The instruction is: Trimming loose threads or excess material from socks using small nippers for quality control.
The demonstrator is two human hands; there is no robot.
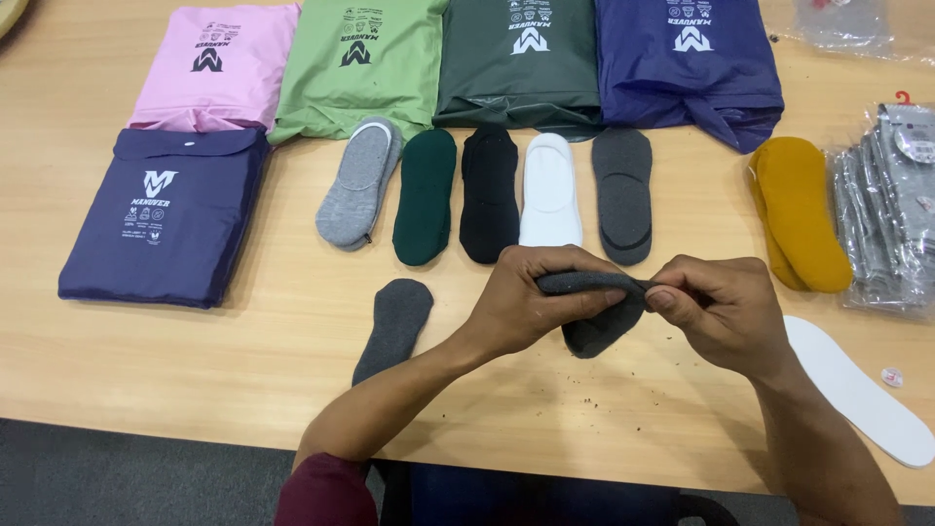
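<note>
Dark grey sock (596,326); mustard socks (801,214); pink pouch (216,68).

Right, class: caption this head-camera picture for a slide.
Both hands, left hand and right hand, hold a grey sock above a wooden table.

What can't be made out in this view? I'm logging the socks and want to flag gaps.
- Dark grey sock, head view: its middle is covered by the left hand and right hand.
- Second grey sock: its lower end is hidden behind the left forearm.
- Clear packets: cut off by the right edge.
</note>
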